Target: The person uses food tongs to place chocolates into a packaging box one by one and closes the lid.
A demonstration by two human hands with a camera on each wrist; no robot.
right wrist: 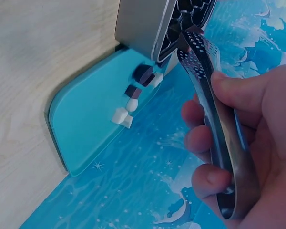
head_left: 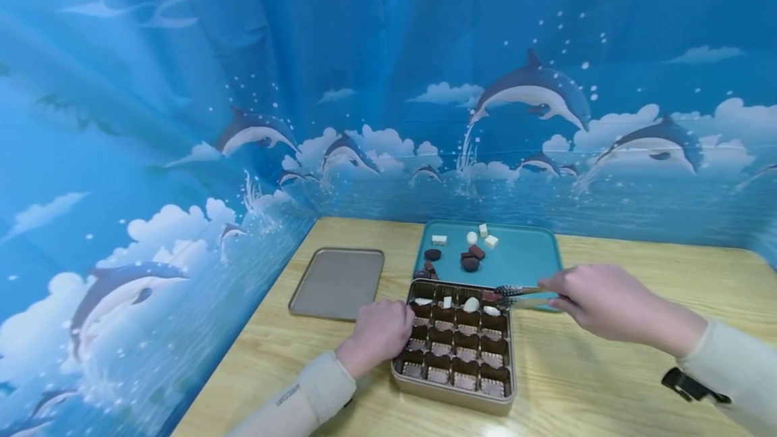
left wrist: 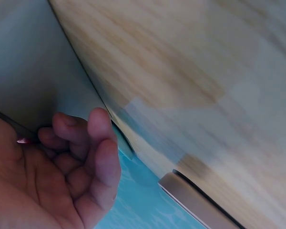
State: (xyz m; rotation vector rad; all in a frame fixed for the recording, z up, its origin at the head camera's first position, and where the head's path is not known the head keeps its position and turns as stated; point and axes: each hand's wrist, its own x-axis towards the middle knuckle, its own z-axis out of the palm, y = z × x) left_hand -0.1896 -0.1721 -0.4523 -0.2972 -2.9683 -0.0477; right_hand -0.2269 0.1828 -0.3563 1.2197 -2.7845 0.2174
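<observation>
A metal tin (head_left: pixel 452 400) holds a brown divided insert. White pieces (head_left: pixel 471 304) sit in its far compartments. My left hand (head_left: pixel 382 332) is at the tin's left wall, fingers curled at the rim; in the left wrist view they lie against the metal side, and the thumb is not clearly seen. My right hand (head_left: pixel 597 299) grips metal tongs (right wrist: pixel 214 105) with perforated ends, fingers on one side and thumb on the other. The tongs' tips are at the tin's far right corner, by a reddish-brown chocolate piece (head_left: pixel 490 296). Whether they pinch it is hard to tell.
Behind the tin lies a teal tray (head_left: pixel 525 255) with several dark brown and white pieces on it. The tin overlaps its front edge in the head view. A flat metal lid (head_left: pixel 336 283) lies to the left. A dolphin-print curtain (head_left: pixel 388 86) surrounds the wooden table (head_left: pixel 577 383).
</observation>
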